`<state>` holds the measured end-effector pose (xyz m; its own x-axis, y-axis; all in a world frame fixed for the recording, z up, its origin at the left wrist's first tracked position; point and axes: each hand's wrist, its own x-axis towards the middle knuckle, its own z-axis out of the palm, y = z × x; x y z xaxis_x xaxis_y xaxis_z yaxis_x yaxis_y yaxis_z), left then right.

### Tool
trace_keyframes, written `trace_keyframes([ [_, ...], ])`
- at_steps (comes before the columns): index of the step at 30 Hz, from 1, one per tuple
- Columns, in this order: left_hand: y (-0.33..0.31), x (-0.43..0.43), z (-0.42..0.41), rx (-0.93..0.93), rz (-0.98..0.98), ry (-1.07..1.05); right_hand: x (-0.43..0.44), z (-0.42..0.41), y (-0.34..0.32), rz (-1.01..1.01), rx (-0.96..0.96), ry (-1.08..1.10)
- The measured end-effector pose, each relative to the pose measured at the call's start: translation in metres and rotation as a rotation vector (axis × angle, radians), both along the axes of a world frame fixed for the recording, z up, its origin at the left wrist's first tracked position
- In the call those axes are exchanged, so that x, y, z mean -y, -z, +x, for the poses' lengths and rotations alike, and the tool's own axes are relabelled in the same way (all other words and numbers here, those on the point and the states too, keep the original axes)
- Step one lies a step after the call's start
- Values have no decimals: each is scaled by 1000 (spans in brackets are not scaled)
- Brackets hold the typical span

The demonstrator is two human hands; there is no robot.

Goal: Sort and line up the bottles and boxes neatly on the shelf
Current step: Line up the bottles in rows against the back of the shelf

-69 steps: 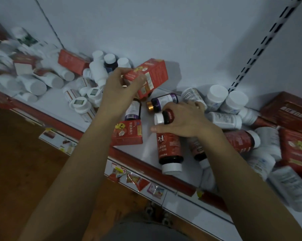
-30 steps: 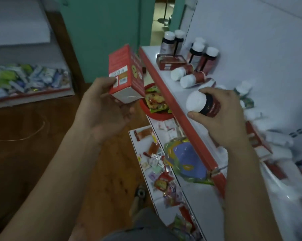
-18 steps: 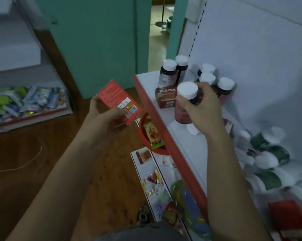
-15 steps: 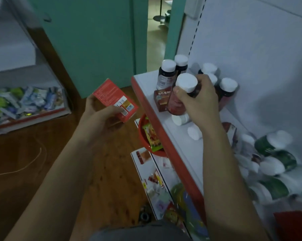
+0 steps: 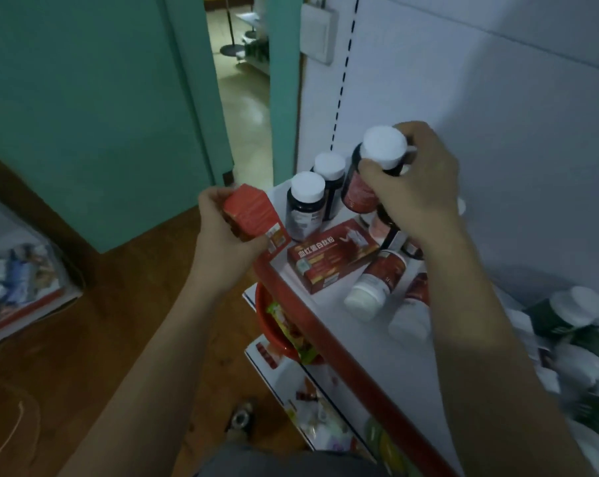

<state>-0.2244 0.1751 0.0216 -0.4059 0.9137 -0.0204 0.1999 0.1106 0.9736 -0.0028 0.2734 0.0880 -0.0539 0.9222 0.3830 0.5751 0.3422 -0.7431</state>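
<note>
Lifting the red bottle [image 5: 358,192] toward the shelf's [image 5: 329,308] far end, right hand [image 5: 418,194] grips it; left hand [image 5: 219,242], holding the red box [image 5: 251,215], has reached the front edge. Placement pending.

Wall: teal wall [image 5: 84,98], left and far side.
Doorway: doorway [image 5: 243,98] in the teal wall; pale glossy floor beyond, brighter lit.
Floor: brown wood floor [image 5: 102,339].
Furniture: shelf [image 5: 329,306], white top, red front edge; white back panel [image 5: 497,98] with slotted upright [image 5: 343,74].
Fitting: white switch box [image 5: 317,32] beside the upright.
Left: low rack [image 5: 22,287] of packets.
Light: dim.
</note>
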Motion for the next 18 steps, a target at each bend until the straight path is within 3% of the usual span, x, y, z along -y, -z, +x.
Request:
trace_keyframes([
  [6,-7,-47,-17,-249,-80,268,-28,-16,19,-81,277,101],
  [10,-5,-68,-26,-347,-113,435,-39,-19,23,-97,285,193],
  [15,4,-85,-37,-510,-17,629,-51,-20,31,-143,312,254],
  [18,9,-92,-42,-532,25,689,-54,-20,40,-64,314,353],
])
